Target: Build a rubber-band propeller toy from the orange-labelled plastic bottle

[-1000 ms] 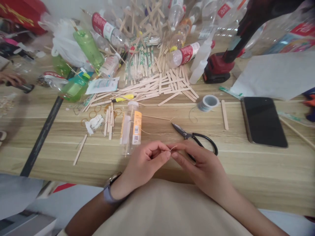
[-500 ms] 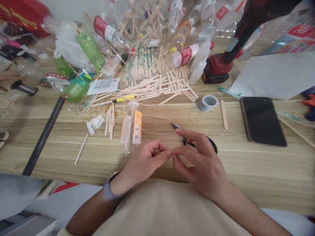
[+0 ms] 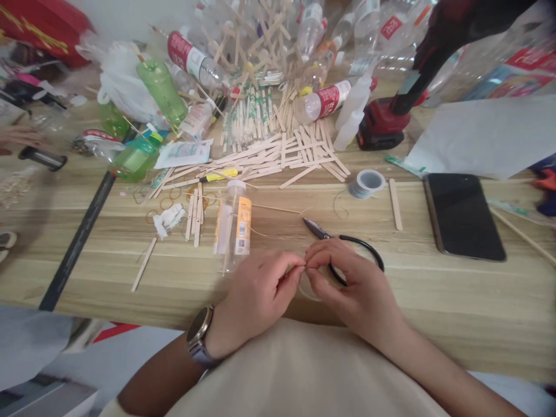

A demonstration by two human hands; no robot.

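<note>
Pinching thin strand above near edge of table, with left hand and right hand closed at tips, almost meeting; cannot tell exact grip points; best to pinch close, pull gently, evenly, keep slack clear of scissors.

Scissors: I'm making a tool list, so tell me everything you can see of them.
The scissors have dark, metallic-looking pointed blades, apparently closed, and wide, curved black handles. They lie on the wooden-looking table, tips pointing toward its far left. The right hand hides part of the handles from view; whether it touches them cannot be told.
</note>
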